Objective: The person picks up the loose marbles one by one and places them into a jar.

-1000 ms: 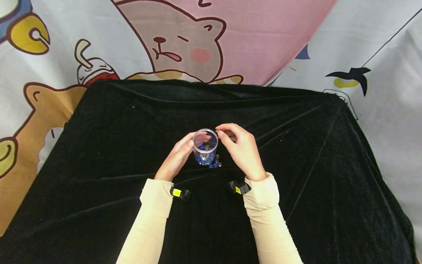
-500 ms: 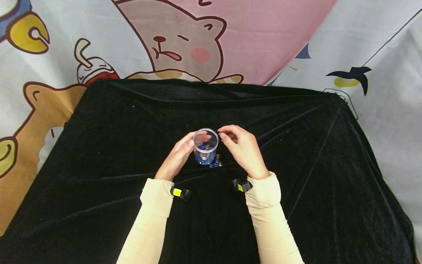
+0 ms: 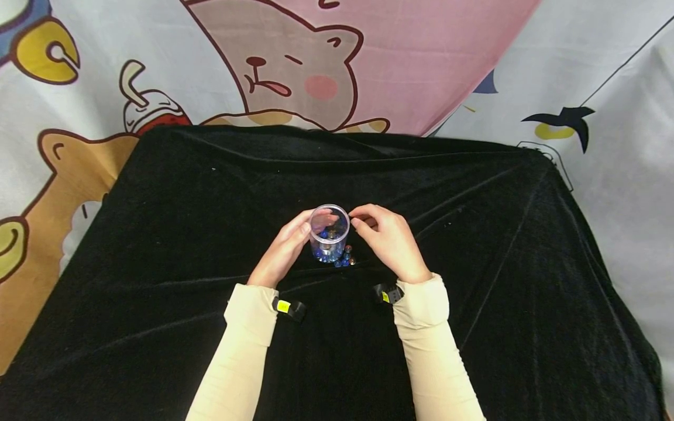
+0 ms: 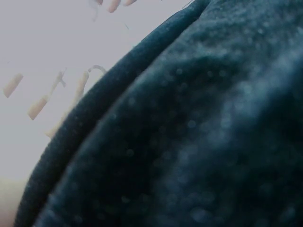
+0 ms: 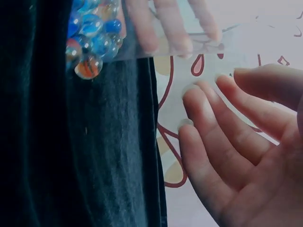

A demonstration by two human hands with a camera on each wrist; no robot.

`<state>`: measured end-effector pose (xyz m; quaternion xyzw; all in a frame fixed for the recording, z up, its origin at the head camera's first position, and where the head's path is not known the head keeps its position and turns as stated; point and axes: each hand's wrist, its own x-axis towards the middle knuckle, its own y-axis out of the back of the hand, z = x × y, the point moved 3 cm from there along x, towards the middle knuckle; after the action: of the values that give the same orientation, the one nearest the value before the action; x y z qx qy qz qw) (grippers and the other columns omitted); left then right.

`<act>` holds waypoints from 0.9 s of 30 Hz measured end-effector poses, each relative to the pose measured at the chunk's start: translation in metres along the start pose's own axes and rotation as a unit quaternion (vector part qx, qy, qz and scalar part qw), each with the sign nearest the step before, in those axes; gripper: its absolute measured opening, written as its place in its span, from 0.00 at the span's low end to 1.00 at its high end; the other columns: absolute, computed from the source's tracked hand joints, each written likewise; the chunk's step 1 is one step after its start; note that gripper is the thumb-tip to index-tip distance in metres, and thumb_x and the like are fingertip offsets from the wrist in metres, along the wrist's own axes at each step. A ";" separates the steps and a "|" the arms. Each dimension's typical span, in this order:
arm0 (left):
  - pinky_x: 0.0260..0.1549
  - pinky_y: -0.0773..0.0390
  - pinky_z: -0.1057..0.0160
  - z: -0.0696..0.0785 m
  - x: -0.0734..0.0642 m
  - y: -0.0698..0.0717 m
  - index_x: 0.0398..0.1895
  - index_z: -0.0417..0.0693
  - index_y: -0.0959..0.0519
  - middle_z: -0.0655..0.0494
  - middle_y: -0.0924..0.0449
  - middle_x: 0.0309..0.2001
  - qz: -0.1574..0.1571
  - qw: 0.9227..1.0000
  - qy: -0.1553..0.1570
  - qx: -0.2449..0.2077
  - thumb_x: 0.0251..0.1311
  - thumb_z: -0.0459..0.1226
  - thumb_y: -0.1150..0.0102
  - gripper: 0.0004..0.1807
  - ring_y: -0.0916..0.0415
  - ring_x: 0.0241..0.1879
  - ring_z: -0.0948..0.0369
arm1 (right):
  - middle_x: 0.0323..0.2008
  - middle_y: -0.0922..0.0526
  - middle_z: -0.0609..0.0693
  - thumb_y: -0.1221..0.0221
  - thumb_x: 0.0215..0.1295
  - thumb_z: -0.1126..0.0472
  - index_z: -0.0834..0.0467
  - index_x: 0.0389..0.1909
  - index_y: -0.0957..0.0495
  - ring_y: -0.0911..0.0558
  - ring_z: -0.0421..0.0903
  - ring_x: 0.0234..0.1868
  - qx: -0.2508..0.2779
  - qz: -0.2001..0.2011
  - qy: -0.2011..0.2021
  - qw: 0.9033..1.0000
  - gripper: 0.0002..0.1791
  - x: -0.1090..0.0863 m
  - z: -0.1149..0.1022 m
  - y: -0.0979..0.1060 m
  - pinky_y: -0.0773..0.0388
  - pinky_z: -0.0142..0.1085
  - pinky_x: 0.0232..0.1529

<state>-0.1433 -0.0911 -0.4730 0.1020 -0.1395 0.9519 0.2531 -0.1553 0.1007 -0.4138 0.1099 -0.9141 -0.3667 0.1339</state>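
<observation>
A clear plastic cup (image 3: 329,248) stands on the black cloth, its lower part filled with glass marbles, blue and amber in tint. My left hand (image 3: 283,248) holds it from the left side, thumb near the rim and fingers wrapped around the far wall. Beside its base on the right lie several loose marbles (image 5: 88,66), one with an orange swirl. Just right of the rim hovers my right hand (image 3: 387,237), fingers loosely bent, thumb and forefinger tips close together. No object shows between those fingers (image 5: 199,106) in the right wrist view.
Black velvety cloth (image 3: 210,234) with shallow folds covers the table. Behind it hangs a curtain (image 3: 432,52) printed with cartoon animals. The left wrist view takes in only cloth and part of that curtain.
My right hand has drawn slightly to the right and toward me, away from the cup's rim. The left hand, cup and loose marbles stay about where they were.
</observation>
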 end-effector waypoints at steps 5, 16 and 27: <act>0.61 0.52 0.50 0.003 0.000 -0.001 0.61 0.41 0.39 0.40 0.37 0.59 0.004 1.000 0.004 0.004 0.67 0.46 0.66 0.25 0.44 0.62 0.51 | 0.33 0.21 0.42 0.46 0.61 0.55 0.50 0.41 0.23 0.23 0.38 0.33 -0.009 -0.033 -0.016 0.999 0.09 0.000 0.006 -0.004 0.26 0.36 0.37; 0.60 0.55 0.44 0.018 -0.001 -0.007 0.61 0.36 0.42 0.35 0.40 0.60 -0.002 1.000 0.012 0.007 0.69 0.39 0.72 0.22 0.47 0.62 0.46 | 0.30 0.21 0.42 0.44 0.60 0.55 0.51 0.41 0.23 0.24 0.39 0.30 -0.030 -0.110 -0.024 0.993 0.10 -0.001 0.012 -0.016 0.27 0.34 0.32; 0.60 0.55 0.44 0.017 -0.001 -0.008 0.61 0.37 0.42 0.35 0.40 0.60 -0.001 1.000 0.014 0.010 0.69 0.38 0.73 0.22 0.47 0.62 0.46 | 0.27 0.22 0.43 0.42 0.57 0.57 0.51 0.40 0.23 0.25 0.40 0.27 -0.049 -0.143 -0.043 0.988 0.09 -0.003 0.016 -0.020 0.28 0.34 0.31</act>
<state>-0.1363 -0.0906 -0.4557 0.0911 -0.1261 0.9543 0.2553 -0.1550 0.0974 -0.4395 0.2174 -0.8745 -0.4310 0.0461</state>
